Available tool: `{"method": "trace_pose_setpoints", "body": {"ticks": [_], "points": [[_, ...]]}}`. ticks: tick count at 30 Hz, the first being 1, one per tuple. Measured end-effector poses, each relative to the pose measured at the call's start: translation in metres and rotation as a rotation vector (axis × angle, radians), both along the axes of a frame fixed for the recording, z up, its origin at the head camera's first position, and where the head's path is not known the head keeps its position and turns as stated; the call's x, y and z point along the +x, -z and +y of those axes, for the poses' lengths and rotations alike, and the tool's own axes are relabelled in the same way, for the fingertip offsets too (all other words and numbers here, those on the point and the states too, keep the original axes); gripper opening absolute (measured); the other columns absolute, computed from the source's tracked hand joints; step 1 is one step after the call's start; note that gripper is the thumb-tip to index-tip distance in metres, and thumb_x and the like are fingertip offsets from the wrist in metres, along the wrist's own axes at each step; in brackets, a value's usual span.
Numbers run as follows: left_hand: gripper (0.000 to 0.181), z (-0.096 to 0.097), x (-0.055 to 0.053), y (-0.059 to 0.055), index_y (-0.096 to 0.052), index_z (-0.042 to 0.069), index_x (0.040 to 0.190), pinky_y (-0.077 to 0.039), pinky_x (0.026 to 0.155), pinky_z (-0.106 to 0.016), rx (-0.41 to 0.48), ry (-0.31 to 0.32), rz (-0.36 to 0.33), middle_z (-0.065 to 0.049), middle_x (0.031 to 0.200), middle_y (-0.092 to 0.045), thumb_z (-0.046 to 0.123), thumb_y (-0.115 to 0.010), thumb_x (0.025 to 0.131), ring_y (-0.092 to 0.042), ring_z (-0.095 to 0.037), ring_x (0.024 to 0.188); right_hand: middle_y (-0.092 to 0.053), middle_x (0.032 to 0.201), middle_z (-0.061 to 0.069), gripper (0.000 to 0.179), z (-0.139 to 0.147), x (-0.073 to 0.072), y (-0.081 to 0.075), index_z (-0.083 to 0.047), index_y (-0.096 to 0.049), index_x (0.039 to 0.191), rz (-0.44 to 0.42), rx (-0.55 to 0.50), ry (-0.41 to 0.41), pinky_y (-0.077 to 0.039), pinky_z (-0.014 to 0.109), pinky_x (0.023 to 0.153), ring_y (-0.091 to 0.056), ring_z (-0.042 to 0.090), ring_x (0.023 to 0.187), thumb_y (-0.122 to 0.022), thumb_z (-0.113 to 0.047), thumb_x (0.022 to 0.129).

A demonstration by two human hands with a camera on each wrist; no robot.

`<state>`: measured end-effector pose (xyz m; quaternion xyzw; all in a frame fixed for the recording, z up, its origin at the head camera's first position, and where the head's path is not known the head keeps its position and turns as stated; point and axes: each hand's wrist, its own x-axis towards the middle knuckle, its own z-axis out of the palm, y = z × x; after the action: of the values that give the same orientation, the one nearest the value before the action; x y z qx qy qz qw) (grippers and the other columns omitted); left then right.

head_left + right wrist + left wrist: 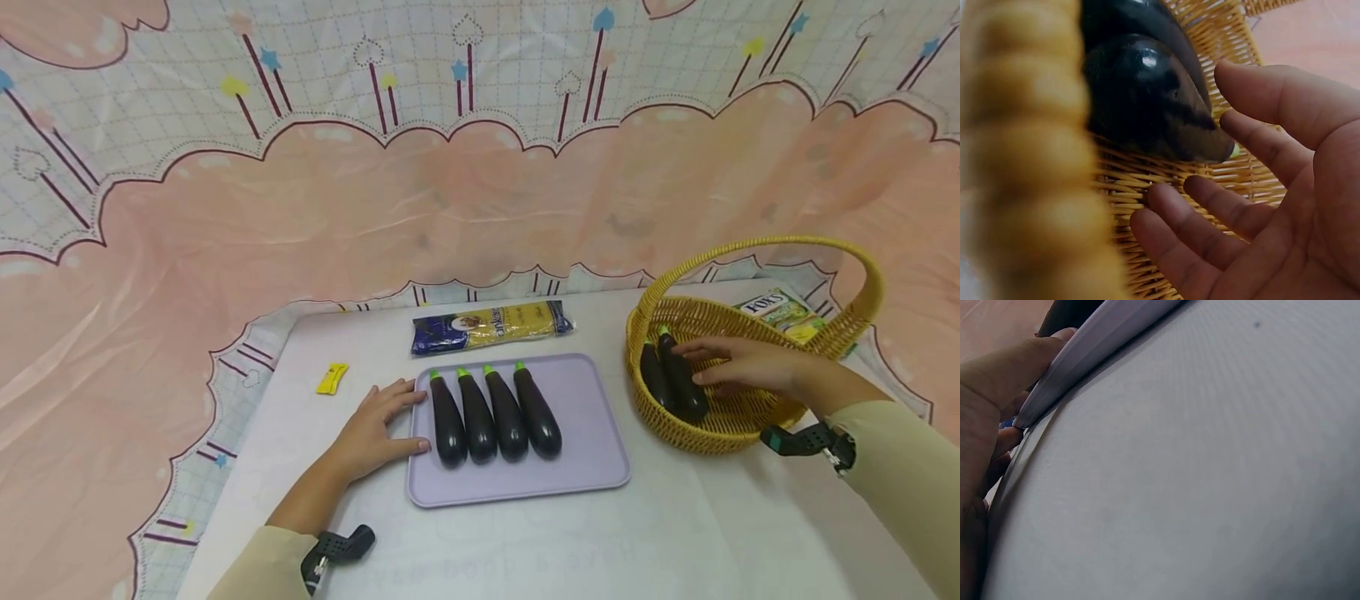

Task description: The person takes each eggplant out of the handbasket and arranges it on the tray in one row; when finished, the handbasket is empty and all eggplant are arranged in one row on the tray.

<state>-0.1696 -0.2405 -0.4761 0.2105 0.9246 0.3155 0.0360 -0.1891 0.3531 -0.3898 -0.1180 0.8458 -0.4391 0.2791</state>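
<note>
A lilac tray [596, 433] bears several dark eggplants [477, 421] with green stem ends, lying side by side. My left hand [375, 433] rests at the tray's left edge, its fingers spread and the thumb over the rim, as the left wrist view also shows. In the yellow wicker basket [720, 439] on the right lie two more eggplants [682, 383]. Over the basket, my right hand [750, 368] reaches in beside them, fingers loosely spread. The right wrist view shows its thumb and fingertips close to the glossy eggplant [1141, 87], with a gap between palm and eggplant.
Behind the tray lies a blue and yellow packet [491, 327]. A small yellow wrapped item [332, 378] sits left of the tray. A green FOX'S pack [783, 312] is behind the basket, whose tall handle [772, 242] arches above the right hand.
</note>
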Motion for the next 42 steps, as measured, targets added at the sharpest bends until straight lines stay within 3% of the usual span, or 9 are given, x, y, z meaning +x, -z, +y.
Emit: {"method": "trace_pose_setpoints", "body": {"ticks": [8, 16, 22, 30, 36, 42], "points": [[0.082, 0.002, -0.002, -0.001, -0.061, 0.014, 0.151, -0.005, 0.132, -0.060, 0.005, 0.001, -0.013, -0.014, 0.167, -0.045, 0.047, -0.091, 0.083, -0.030, -0.038, 0.159, -0.033, 0.162, 0.040, 0.070, -0.002, -0.004, 0.002, 0.002, -0.037, 0.162, -0.012, -0.004, -0.034, -0.054, 0.054, 0.110, -0.040, 0.056, 0.147, -0.069, -0.019, 0.103], [0.082, 0.005, -0.003, 0.000, -0.062, 0.016, 0.151, -0.004, 0.132, -0.060, 0.004, 0.001, -0.031, -0.012, 0.167, -0.044, 0.048, -0.091, 0.082, -0.029, -0.036, 0.160, -0.034, 0.159, 0.041, 0.075, -0.008, -0.003, 0.002, 0.004, -0.032, 0.162, -0.061, -0.019, -0.023, -0.057, 0.052, 0.106, -0.052, 0.048, 0.138, -0.072, -0.011, 0.100], [0.082, 0.006, -0.003, 0.000, -0.061, 0.016, 0.151, -0.004, 0.133, -0.059, 0.001, 0.000, -0.037, -0.012, 0.168, -0.044, 0.047, -0.091, 0.082, -0.028, -0.035, 0.160, -0.035, 0.158, 0.041, 0.074, -0.009, -0.002, 0.001, 0.003, -0.035, 0.160, -0.036, 0.012, -0.013, -0.056, 0.055, 0.107, -0.050, 0.050, 0.138, -0.073, -0.011, 0.098], [0.081, 0.004, -0.003, -0.003, -0.061, 0.015, 0.152, -0.004, 0.133, -0.059, -0.007, -0.006, -0.036, -0.013, 0.168, -0.043, 0.047, -0.090, 0.083, -0.028, -0.036, 0.160, -0.033, 0.157, 0.040, 0.076, -0.012, -0.005, -0.004, 0.004, -0.036, 0.159, -0.055, -0.015, -0.005, -0.058, 0.049, 0.104, -0.051, 0.046, 0.135, -0.073, -0.008, 0.094], [0.079, 0.002, -0.002, -0.003, -0.062, 0.013, 0.150, -0.005, 0.132, -0.061, -0.006, -0.010, -0.014, -0.015, 0.167, -0.044, 0.046, -0.090, 0.084, -0.029, -0.038, 0.159, -0.035, 0.157, 0.039, 0.076, -0.014, -0.008, -0.008, 0.004, -0.034, 0.160, -0.060, -0.004, -0.002, -0.056, 0.054, 0.107, -0.051, 0.047, 0.136, -0.072, -0.010, 0.094], [0.079, 0.002, -0.001, -0.002, -0.062, 0.012, 0.150, -0.005, 0.132, -0.061, 0.001, -0.002, -0.016, -0.015, 0.166, -0.045, 0.045, -0.091, 0.083, -0.030, -0.039, 0.159, -0.035, 0.160, 0.036, 0.075, -0.013, -0.002, -0.013, 0.000, -0.037, 0.160, -0.037, 0.016, 0.009, -0.058, 0.053, 0.105, -0.051, 0.046, 0.138, -0.073, -0.010, 0.095]]}}
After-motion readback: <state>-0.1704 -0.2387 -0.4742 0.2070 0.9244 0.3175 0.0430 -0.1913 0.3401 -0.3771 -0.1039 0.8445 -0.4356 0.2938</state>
